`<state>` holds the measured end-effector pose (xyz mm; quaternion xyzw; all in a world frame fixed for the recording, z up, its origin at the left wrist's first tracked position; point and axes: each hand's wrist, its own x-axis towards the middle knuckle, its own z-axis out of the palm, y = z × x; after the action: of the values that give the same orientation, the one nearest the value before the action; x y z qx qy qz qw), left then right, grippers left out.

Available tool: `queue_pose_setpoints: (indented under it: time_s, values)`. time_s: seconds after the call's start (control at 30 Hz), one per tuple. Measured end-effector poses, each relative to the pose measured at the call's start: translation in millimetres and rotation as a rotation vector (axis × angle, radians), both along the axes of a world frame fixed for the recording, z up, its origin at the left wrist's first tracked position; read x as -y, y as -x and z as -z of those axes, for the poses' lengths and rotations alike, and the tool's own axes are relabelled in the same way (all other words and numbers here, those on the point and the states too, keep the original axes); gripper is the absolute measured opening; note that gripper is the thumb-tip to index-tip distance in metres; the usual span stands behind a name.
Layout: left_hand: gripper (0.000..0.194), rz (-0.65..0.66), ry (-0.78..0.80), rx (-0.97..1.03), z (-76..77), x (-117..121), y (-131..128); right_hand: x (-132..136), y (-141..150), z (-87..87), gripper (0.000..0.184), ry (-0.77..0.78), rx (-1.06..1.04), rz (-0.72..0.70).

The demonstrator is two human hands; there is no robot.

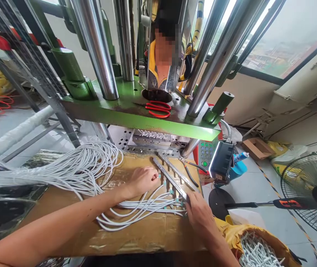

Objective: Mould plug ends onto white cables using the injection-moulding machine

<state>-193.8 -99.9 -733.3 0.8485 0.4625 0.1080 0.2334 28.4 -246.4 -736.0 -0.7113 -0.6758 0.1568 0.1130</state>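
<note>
Green press (pixel 136 120) behind, taped board (pixel 147 237) in front, white cables (pixel 147 204) sprawled over it. Left hand (pixel 143 180) has fingers curled together, can't tell on what; right hand (pixel 200 209) clamps the near end of a metal bar (pixel 170 178) on the board. I'd keep it steady, teal ends (pixel 171 191) straight.

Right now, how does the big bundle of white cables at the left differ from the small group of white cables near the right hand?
The big bundle has many more cables than the small group. The big bundle heaps up in overlapping loops; the small group spreads flatter, with ends beside the right hand. The big bundle extends past the left edge of the brown work surface; the small group lies over it. Both are white.
</note>
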Motion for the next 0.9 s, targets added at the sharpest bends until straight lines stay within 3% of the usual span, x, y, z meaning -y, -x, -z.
queue_pose_setpoints:
  time_s: [0.17, 0.27, 0.4, 0.47, 0.53, 0.63, 0.73, 0.83, 0.9]
  values:
    - [0.020, -0.048, 0.059, 0.026, 0.7, 1, 5, -16, 5, -21.9, 0.044, 0.120, -0.392, 0.026]
    - [0.021, -0.087, 0.063, 0.116, 5.3, -6, 12, -23, 9, -27.2, 0.036, 0.094, -0.535, 0.067]
    - [0.082, -0.143, 0.096, 0.302, 9.3, -19, 31, -28, 9, -23.4, 0.035, 0.075, -0.593, 0.088]
    - [0.090, -0.074, 0.216, 0.339, 7.2, -25, 43, -35, 8, -22.2, 0.037, 0.066, -0.583, 0.050]
    - [0.086, -0.054, 0.227, 0.367, 3.1, -31, 54, -48, 6, -22.5, 0.041, 0.035, -0.545, -0.013]
    - [0.080, -0.166, 0.014, 0.345, -3.8, -47, 61, -86, 5, -24.0, 0.045, -0.075, -0.409, -0.091]
    - [0.073, -0.300, -0.147, 0.325, -11.9, -78, 56, -139, 9, -24.3, 0.047, -0.275, -0.279, -0.098]
    - [0.054, -0.409, -0.180, 0.342, -22.2, -116, 47, -196, 15, -21.8, 0.049, -0.416, -0.221, -0.069]
    - [0.039, -0.405, -0.170, 0.370, -28.9, -139, 43, -227, 18, -19.2, 0.047, -0.437, -0.201, -0.046]
